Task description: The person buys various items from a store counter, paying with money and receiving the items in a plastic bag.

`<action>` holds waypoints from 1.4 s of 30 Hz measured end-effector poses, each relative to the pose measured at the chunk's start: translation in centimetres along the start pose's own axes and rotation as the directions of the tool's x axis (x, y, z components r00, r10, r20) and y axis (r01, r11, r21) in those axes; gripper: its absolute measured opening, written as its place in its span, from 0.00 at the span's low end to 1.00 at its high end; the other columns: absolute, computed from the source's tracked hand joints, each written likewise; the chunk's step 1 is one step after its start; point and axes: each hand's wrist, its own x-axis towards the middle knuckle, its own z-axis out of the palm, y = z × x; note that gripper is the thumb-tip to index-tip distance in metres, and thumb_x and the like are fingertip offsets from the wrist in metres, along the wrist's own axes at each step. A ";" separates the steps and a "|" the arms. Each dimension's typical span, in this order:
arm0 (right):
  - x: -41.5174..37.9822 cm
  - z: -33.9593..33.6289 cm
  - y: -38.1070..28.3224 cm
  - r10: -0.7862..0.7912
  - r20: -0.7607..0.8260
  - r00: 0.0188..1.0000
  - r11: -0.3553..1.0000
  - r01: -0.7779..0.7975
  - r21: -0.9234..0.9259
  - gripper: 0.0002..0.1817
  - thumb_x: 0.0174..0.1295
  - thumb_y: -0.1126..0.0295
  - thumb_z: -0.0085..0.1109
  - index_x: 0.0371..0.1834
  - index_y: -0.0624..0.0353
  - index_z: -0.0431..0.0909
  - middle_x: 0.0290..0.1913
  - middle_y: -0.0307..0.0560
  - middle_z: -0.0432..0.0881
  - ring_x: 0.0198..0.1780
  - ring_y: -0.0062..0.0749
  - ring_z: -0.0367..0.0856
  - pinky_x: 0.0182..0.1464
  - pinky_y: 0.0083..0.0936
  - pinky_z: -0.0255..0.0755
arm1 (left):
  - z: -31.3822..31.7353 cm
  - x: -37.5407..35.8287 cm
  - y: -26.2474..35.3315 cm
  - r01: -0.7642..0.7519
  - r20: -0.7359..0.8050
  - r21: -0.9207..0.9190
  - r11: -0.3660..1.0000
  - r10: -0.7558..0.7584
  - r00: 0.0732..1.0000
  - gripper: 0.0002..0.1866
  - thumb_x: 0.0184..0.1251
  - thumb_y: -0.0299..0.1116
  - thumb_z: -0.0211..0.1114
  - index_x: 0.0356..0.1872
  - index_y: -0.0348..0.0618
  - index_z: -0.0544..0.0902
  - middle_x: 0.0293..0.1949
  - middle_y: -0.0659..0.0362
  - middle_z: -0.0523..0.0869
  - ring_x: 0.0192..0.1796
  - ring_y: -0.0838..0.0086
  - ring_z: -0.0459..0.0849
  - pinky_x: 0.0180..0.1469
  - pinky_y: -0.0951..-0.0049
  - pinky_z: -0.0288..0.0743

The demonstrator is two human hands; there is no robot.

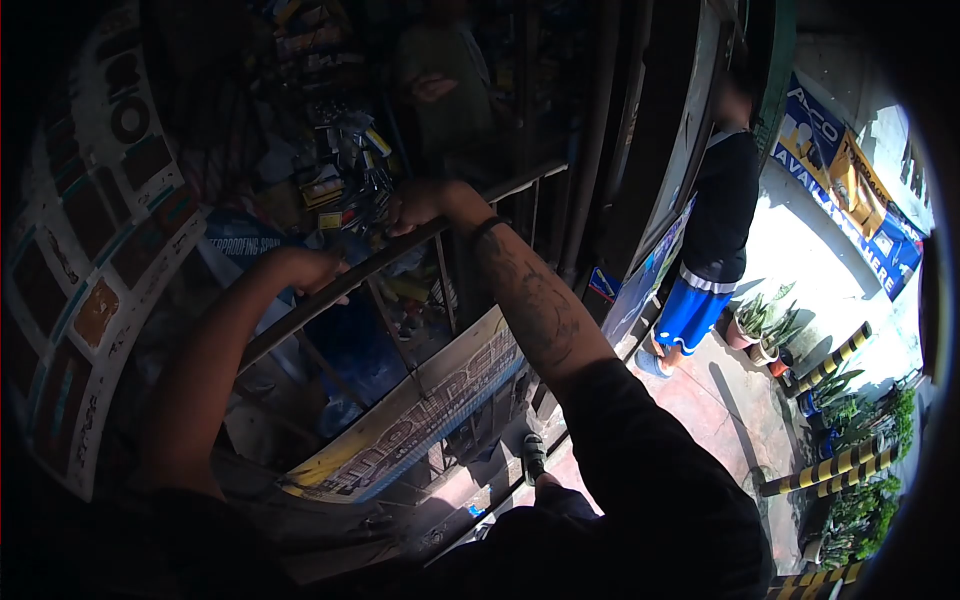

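Observation:
A metal rail (380, 262) runs diagonally across the middle, above a barred frame. My left hand (308, 271) rests at the rail's left part, its fingers bent over the edge; shadow hides whether it holds anything. Farther right, my right hand (420, 205) hangs over the rail with the wrist bent, its fingers curled and dark, and what they hold cannot be made out. Beyond the hands lie many small packaged goods (350, 165) in deep shade. Below the rail a printed banner (410, 415) is fixed to the bars.
A person (715, 210) in a dark top and blue shorts stands at the right. Behind the rail another person (445, 85) is dimly visible. Potted plants (765, 335) and black-and-yellow posts (830, 470) stand at the far right. A printed board (100, 240) fills the left side.

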 end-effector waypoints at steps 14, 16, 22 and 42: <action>0.3 0.0 0.1 -0.045 0.019 0.999 0.999 0.045 -0.018 0.14 0.51 0.58 0.64 0.33 0.57 0.82 0.25 0.39 0.80 0.31 0.28 0.77 0.35 0.28 0.69 | -0.3 -1.0 1.7 0.009 0.002 0.024 1.000 -0.009 1.000 0.30 0.59 0.44 0.64 0.58 0.35 0.70 0.51 0.45 0.79 0.53 0.60 0.78 0.56 0.66 0.70; 0.4 0.0 0.1 -0.038 0.018 0.999 0.999 0.039 -0.024 0.14 0.51 0.59 0.64 0.33 0.57 0.82 0.27 0.41 0.81 0.32 0.30 0.78 0.36 0.28 0.69 | -0.5 -1.3 2.3 0.028 0.006 0.052 0.998 -0.029 1.000 0.29 0.59 0.44 0.64 0.56 0.35 0.71 0.48 0.47 0.81 0.51 0.61 0.79 0.54 0.67 0.71; 1.0 0.3 0.6 -0.090 0.040 0.995 0.996 0.091 -0.026 0.14 0.51 0.60 0.64 0.37 0.56 0.81 0.34 0.42 0.83 0.36 0.33 0.80 0.39 0.29 0.71 | -0.6 -1.6 2.4 0.041 -0.028 0.060 0.997 -0.040 0.999 0.25 0.59 0.45 0.65 0.50 0.37 0.74 0.38 0.52 0.83 0.42 0.65 0.81 0.46 0.68 0.73; 14.3 -16.2 22.8 0.155 -0.491 0.858 0.986 -0.108 0.123 0.19 0.49 0.59 0.64 0.42 0.54 0.75 0.26 0.41 0.81 0.28 0.31 0.82 0.31 0.27 0.76 | 0.7 -4.4 6.0 0.213 0.164 -0.478 0.852 -0.152 0.975 0.21 0.61 0.44 0.63 0.50 0.43 0.75 0.38 0.56 0.83 0.41 0.71 0.81 0.45 0.67 0.72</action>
